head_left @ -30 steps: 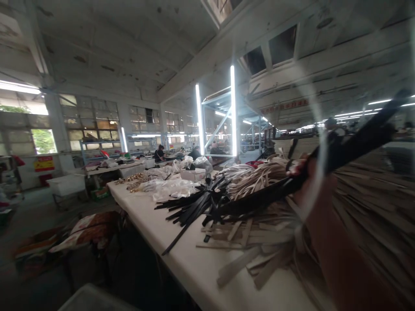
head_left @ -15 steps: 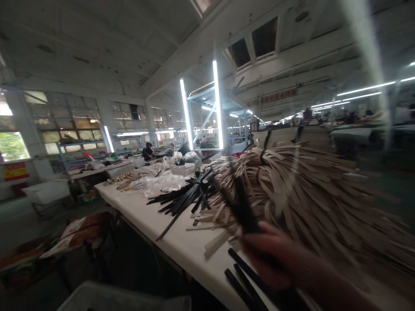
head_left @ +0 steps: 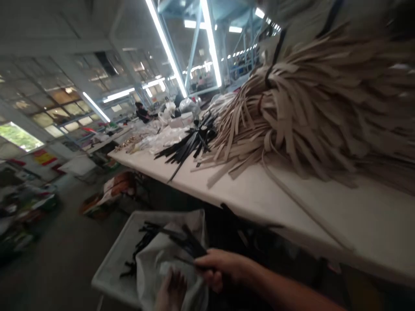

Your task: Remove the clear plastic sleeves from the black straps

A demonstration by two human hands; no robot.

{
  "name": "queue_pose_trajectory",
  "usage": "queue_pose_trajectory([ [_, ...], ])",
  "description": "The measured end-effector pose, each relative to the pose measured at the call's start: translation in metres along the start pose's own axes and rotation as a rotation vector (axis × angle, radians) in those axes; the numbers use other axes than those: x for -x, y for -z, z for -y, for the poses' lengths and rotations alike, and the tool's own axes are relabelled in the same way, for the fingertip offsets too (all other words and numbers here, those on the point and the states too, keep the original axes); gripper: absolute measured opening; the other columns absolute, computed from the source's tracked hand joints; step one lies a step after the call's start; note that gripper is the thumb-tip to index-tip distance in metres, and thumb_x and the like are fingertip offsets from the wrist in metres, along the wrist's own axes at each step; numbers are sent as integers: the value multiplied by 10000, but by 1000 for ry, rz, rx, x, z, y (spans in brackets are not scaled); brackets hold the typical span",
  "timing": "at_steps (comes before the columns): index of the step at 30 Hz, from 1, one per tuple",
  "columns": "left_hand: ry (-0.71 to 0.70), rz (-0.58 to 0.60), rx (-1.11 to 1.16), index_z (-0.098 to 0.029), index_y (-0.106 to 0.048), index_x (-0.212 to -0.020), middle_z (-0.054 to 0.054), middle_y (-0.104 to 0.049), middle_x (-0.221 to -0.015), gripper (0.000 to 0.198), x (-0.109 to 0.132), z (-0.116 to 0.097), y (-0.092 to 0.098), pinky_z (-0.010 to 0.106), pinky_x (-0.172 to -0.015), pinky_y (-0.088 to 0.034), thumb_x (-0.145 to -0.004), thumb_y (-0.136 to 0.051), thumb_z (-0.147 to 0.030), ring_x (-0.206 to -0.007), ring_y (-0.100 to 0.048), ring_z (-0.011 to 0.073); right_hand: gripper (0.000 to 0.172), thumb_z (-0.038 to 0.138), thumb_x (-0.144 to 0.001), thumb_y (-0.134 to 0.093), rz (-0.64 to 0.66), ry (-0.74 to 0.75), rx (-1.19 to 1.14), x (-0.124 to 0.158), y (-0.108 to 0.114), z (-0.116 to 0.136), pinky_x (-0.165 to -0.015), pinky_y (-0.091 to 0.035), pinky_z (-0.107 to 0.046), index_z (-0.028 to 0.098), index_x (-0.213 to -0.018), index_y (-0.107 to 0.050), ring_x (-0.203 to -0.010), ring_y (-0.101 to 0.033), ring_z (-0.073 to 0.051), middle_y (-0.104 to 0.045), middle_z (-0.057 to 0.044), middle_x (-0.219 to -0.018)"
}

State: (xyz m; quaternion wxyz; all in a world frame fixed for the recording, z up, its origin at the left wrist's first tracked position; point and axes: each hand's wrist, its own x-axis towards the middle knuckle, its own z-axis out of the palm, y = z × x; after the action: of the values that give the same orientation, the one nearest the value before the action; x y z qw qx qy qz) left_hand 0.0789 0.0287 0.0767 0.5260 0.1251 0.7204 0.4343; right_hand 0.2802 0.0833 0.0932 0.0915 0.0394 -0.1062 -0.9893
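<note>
My right hand [head_left: 215, 268] is closed round a small bundle of black straps [head_left: 188, 242], whose ends point up and left over a pale plastic bin [head_left: 112, 259]. Below and left of it, my left hand [head_left: 173, 287] is over a whitish sheet or bag [head_left: 152, 263] lying in the bin. Blur and shadow smear the left fingers, so their grip does not show. More black strips [head_left: 144, 242] lie in the bin, beside the whitish sheet.
A cream-topped table [head_left: 246, 194] runs along the right. On it lie a big heap of beige strips [head_left: 292, 116], a fan of black strips [head_left: 191, 142] and clear plastic bags [head_left: 165, 136]. A person [head_left: 142, 113] is farther back. Covered items [head_left: 119, 185] sit left of the table.
My right hand has moved down and left from above the table to over the bin with the black straps. Black straps at the table's near edge are gone. My left hand has appeared.
</note>
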Motion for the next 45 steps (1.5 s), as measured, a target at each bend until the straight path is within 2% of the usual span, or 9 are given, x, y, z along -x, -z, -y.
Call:
queue_pose_trajectory([
  [2,85,-54,269,-222,-601,-735,-28,-606,-737,137,4,15,9,244,-756,-533,-871,-620,-234,-712,-628,113,272,249,-830,-645,-439,426,523,9,10,-16,-299,-247,-128,148,-606,-528,-299,-336,-25,-486,66,-441],
  [4,163,-29,508,-183,-553,-686,-19,-576,-652,212,7,22,12,267,-709,-528,-885,-604,-238,-606,-592,111,359,359,-808,-661,-740,604,892,21,15,-23,-304,-244,-139,157,-561,-494,-299,-345,-29,-464,65,-418],
  [7,206,12,594,-164,-543,-730,6,-613,-680,197,2,24,12,262,-686,-513,-876,-633,-262,-618,-611,117,311,429,-743,-700,-980,728,1151,28,19,-19,-305,-249,-155,159,-676,-562,-299,-361,-41,-488,73,-432],
  [10,199,27,607,-166,-535,-766,18,-642,-707,191,-3,25,12,260,-674,-508,-859,-659,-277,-628,-627,125,327,462,-707,-709,-1089,726,1240,22,22,-16,-297,-264,-173,161,-766,-594,-293,-381,-61,-500,74,-435],
  [21,170,156,555,-161,-578,-796,17,-656,-732,271,-4,41,7,264,-640,-519,-724,-792,-311,-644,-650,147,272,436,-794,-631,-1129,468,1459,-14,18,-12,-341,-330,-186,166,-819,-617,-351,-472,-79,-556,38,-522],
  [33,230,349,496,-117,-641,-784,51,-677,-727,271,-8,57,0,271,-711,-524,-691,-824,-294,-658,-654,141,203,365,-826,-614,-1212,413,1580,-43,23,11,-353,-366,-180,171,-766,-604,-370,-518,-86,-617,15,-557],
  [39,127,137,646,-143,-569,-702,-2,-639,-638,289,-29,35,23,243,-668,-510,-683,-829,-268,-603,-635,117,344,479,-798,-636,-1019,214,1395,-14,3,11,-415,-432,-199,144,-720,-630,-445,-560,-102,-678,-45,-641],
  [42,192,129,680,-148,-569,-710,-8,-639,-643,280,-29,34,26,239,-649,-508,-685,-827,-253,-598,-633,116,359,506,-757,-672,-1115,262,1443,-7,0,6,-396,-410,-203,157,-697,-615,-426,-545,-106,-651,-30,-581],
  [45,270,268,642,-135,-612,-757,27,-675,-707,235,-20,42,10,242,-653,-509,-716,-807,-260,-638,-649,128,337,494,-757,-664,-1170,363,1503,-23,3,8,-406,-413,-207,163,-712,-619,-422,-538,-106,-642,-21,-564],
])
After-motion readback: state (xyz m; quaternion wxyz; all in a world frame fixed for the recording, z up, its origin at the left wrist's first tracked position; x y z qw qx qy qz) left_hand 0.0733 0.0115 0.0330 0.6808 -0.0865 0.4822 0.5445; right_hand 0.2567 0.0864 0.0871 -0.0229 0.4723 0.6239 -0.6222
